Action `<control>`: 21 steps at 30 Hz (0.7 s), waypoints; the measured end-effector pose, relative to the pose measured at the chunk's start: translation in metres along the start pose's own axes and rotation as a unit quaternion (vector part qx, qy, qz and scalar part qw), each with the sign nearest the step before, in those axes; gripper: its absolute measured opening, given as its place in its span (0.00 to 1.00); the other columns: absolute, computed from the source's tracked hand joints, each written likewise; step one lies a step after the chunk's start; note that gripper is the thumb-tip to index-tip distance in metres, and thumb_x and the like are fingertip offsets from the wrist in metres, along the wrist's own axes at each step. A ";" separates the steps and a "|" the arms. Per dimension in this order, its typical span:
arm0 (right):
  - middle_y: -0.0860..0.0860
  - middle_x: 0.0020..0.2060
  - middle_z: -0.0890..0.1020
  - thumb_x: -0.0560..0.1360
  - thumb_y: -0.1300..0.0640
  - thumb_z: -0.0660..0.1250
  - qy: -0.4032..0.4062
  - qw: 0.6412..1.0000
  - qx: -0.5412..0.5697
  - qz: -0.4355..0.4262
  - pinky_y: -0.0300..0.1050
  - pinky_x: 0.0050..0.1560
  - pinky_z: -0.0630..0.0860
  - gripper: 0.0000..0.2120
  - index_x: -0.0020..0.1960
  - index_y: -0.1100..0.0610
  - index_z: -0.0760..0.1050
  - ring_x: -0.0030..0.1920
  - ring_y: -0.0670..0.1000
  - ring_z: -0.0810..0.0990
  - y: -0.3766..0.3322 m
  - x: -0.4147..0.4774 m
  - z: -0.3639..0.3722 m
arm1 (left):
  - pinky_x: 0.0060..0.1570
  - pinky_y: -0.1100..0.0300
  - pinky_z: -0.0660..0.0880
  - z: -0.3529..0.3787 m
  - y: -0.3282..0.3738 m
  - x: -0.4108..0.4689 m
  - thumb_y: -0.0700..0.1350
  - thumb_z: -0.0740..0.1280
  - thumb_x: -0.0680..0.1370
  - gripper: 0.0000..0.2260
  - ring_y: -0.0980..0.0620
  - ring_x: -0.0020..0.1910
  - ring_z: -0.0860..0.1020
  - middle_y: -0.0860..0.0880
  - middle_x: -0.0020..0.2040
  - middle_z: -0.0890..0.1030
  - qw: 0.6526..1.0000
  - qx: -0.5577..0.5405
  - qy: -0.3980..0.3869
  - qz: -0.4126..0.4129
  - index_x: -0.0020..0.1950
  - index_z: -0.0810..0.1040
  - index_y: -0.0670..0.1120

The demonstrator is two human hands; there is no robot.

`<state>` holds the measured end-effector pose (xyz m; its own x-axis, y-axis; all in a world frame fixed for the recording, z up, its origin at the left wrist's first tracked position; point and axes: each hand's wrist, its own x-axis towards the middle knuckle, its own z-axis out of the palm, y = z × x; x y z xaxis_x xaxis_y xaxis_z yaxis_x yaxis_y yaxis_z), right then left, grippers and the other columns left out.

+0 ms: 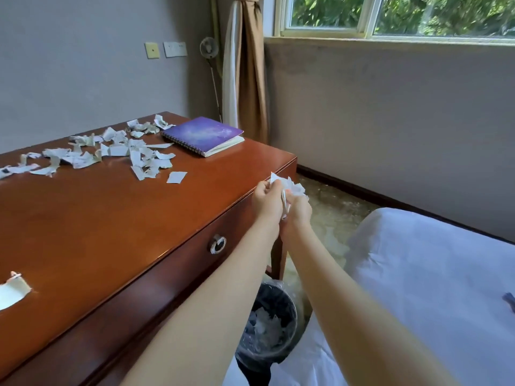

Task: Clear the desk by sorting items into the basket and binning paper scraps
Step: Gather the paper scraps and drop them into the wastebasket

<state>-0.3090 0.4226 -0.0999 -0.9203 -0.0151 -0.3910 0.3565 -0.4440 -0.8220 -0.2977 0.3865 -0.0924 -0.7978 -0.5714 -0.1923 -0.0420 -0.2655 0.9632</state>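
most of the job is judged to be left. the bench [111,218], a red-brown wooden top with a drawer in its front, is covered over much of its far half by a scatter of torn paper scraps [133,151]. a bed [418,274] with a white sheet is set close beside the bench on the right.

a dark bin [294,324] with a clear liner is stood on the floor between bench and bed, below the forearms. white binned scraps [264,327] are seen inside it, so some binning is taken as done. a purple spiral notebook [203,135] is laid near the far right corner of the bench, apart from the hands, and is judged to be meant for the basket. no basket is shown.

the left hand [266,203] and right hand [298,215] are held together just off the bench's front edge, near its right corner. the fingers [267,186] of both hands are curled round one wad of scraps [289,186], which is gripped between them. the wad is carried in the air, farther out than the bin, and is not yet dropped.

the scattered scraps are seen to be white and grey, ragged at the edges, many creased or curled, and overlapped in loose heaps. one flat piece [177,176] is laid apart at the near side of the scatter. another torn piece [12,291] is left at the bench's near left edge, cut off by the frame.
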 end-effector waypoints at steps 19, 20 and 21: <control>0.54 0.40 0.77 0.80 0.61 0.54 0.014 0.975 0.139 0.170 0.46 0.55 0.70 0.11 0.47 0.60 0.74 0.41 0.51 0.76 0.109 0.083 -0.068 | 0.42 0.57 0.75 0.000 -0.135 0.045 0.42 0.62 0.73 0.06 0.45 0.53 0.77 0.43 0.62 0.74 0.986 0.057 0.033 -0.151 0.41 0.69 0.53; 0.55 0.43 0.79 0.80 0.60 0.55 0.019 0.975 0.129 0.180 0.47 0.59 0.70 0.10 0.52 0.61 0.75 0.44 0.52 0.78 0.117 0.088 -0.070 | 0.41 0.58 0.73 -0.002 -0.142 0.049 0.41 0.62 0.74 0.07 0.46 0.49 0.77 0.43 0.62 0.74 0.985 0.064 0.040 -0.156 0.41 0.69 0.54; 0.57 0.49 0.80 0.80 0.60 0.55 0.018 0.973 0.127 0.191 0.48 0.63 0.70 0.12 0.57 0.62 0.74 0.50 0.55 0.79 0.125 0.093 -0.073 | 0.42 0.58 0.73 -0.003 -0.149 0.052 0.40 0.61 0.74 0.07 0.46 0.47 0.76 0.43 0.60 0.75 0.983 0.072 0.046 -0.163 0.41 0.69 0.53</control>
<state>-0.3385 0.4307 -0.2696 -0.7208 -0.1928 -0.6658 0.6154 -0.6201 -0.4866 -0.3312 0.3935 -0.2465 -0.6703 -0.5438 -0.5050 -0.3758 -0.3381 0.8628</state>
